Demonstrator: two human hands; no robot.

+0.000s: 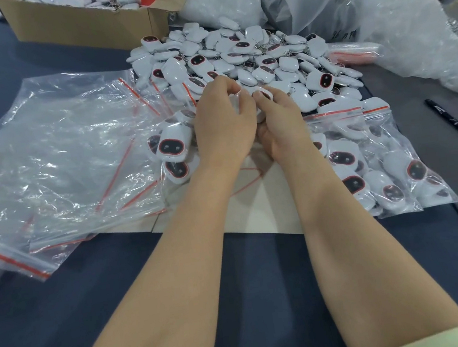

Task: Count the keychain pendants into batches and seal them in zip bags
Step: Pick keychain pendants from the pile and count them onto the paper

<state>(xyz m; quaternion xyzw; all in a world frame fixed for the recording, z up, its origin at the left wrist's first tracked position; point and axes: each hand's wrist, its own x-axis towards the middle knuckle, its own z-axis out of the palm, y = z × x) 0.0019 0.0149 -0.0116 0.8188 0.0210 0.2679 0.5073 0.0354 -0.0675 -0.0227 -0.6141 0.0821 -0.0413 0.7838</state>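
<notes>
Bare forearms reached across the dark table (262, 283). Right hand (282, 122) pinched a pendant (264, 94); left hand (225, 122) curled round another, mostly hidden, at the near edge of the loose pile (238, 56). A part-filled zip bag (174, 150) lay just left and a stuffed bag (376, 163) just right, both holding pendants. Flat bags (64, 151) lay farther left, and the far-left cardboard box (79, 22) held more pendants.

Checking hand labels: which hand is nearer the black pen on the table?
Right. The right hand lies at the pendant pile, left of the black pen; the left hand is farther left, beyond it.
</notes>
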